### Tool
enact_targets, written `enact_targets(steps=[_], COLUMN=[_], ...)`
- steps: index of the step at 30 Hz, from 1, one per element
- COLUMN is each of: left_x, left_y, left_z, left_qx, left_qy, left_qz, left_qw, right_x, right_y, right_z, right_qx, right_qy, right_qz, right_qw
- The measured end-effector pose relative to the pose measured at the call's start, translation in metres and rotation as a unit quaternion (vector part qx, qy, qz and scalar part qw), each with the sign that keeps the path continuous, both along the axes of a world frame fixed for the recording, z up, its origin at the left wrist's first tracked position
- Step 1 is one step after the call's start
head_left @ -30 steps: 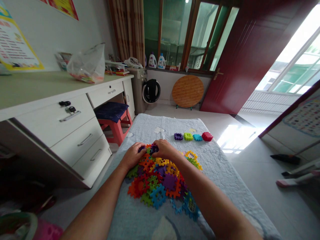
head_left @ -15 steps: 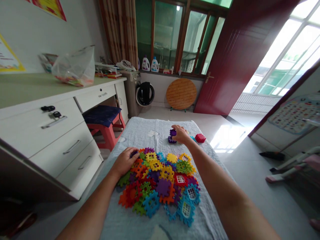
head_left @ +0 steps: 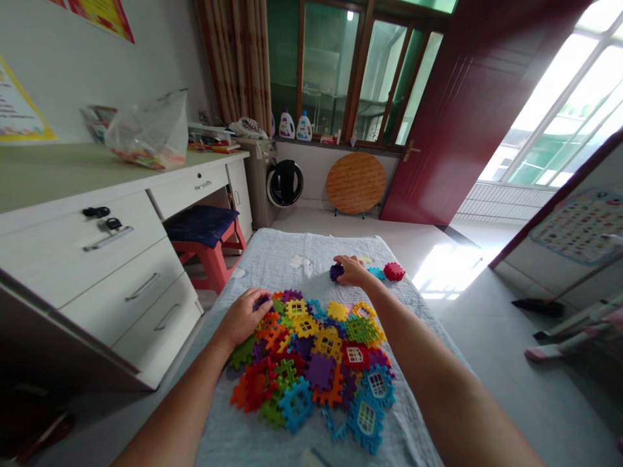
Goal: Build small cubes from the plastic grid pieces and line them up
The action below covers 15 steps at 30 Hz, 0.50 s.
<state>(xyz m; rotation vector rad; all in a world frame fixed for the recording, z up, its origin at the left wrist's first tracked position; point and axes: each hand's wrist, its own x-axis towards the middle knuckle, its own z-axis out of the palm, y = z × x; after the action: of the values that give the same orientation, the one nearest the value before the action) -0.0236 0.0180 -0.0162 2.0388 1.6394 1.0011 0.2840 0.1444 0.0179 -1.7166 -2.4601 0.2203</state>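
Note:
At the far side of the cloth, my right hand point(head_left: 352, 270) is closed on a purple interlocking tile point(head_left: 335, 273), its fingers low against the surface and hiding most of it. My left hand point(head_left: 247, 316) rests at the left edge of the pile, fingers curled round a dark purple tile point(head_left: 263, 302) that is largely covered. The pile of toothed plastic tiles point(head_left: 320, 371) mixes purple, red, orange, yellow, green and blue. Beside my right hand lie a blue piece point(head_left: 376, 273) and a red stack of tiles point(head_left: 394, 271).
A pale blue cloth point(head_left: 287, 256) covers the low table. White drawers point(head_left: 141, 285) and a red stool point(head_left: 217, 256) with a dark cushion stand left. Behind are a washing machine point(head_left: 260, 188), a round wooden board point(head_left: 356, 183) and a dark red door point(head_left: 452, 123).
My right hand has come down with the purple tile, onto or beside the purple piece that was below it. My left hand stays at the pile's edge. The view has shifted slightly.

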Motion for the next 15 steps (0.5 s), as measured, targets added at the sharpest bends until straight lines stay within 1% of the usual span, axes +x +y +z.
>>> enact_targets(steps=[5, 9, 15], left_x=[0.0001, 0.0000, -0.0013], left_y=[-0.0003, -0.0008, 0.0013], left_z=[0.0005, 0.0007, -0.0028], left_qx=[0.003, 0.004, 0.001], left_qy=[0.000, 0.000, 0.011], left_qz=[0.003, 0.003, -0.002], left_qw=[1.000, 1.000, 1.000], right_x=[0.0002, -0.0010, -0.0011], right_y=[0.0008, 0.0024, 0.0013], right_z=[0.0013, -0.0011, -0.0029], right_qx=[0.002, -0.005, -0.008], right_qy=[-0.010, -0.016, -0.009], right_qz=[0.004, 0.004, 0.006], right_qw=[1.000, 1.000, 1.000])
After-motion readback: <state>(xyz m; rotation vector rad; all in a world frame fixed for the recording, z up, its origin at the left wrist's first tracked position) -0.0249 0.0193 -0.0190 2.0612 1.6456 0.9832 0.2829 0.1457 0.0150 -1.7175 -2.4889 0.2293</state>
